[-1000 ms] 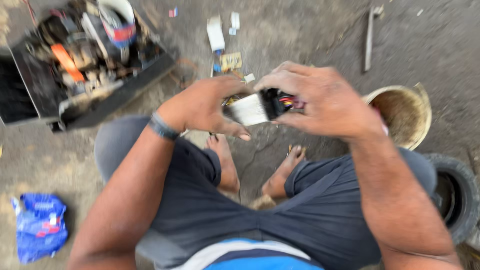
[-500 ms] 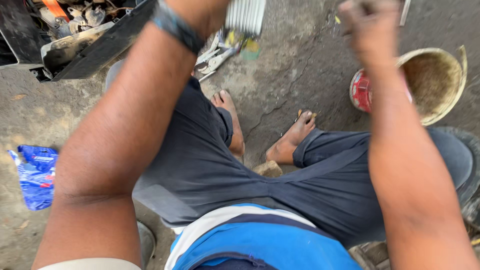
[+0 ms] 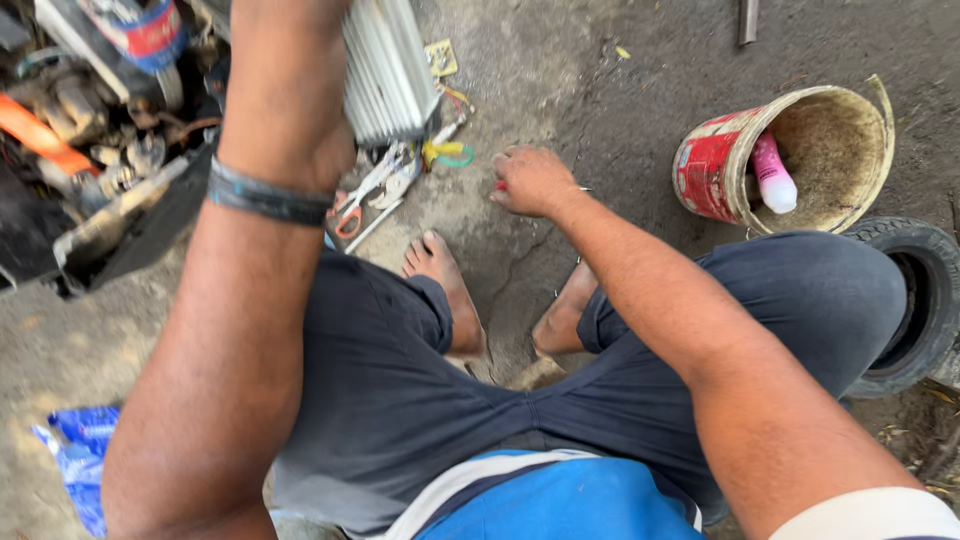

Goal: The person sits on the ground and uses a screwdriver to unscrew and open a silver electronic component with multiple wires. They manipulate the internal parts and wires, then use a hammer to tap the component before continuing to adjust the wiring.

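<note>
My left hand [image 3: 290, 110] is raised close to the camera and grips a silver ribbed metal box [image 3: 385, 70]; a dark band sits on that wrist. My right hand [image 3: 530, 180] reaches down to the concrete floor, fingers closed around a small red-handled object [image 3: 500, 186] that is mostly hidden. Just left of that hand lies a cluster of hand tools [image 3: 400, 175] with scissors and colourful wire. I am seated low, bare feet [image 3: 450, 290] on the ground.
A black tray full of greasy engine parts [image 3: 90, 150] lies at the upper left. A tipped red-and-tan bucket [image 3: 790, 160] holding a pink bottle [image 3: 772, 175] is at right, a tyre [image 3: 915, 300] beside my knee. A blue bag [image 3: 75, 460] lies lower left.
My hands have separated. The left has lifted the ribbed box up toward the camera, and the right has dropped from in front of me to the floor by the tools.
</note>
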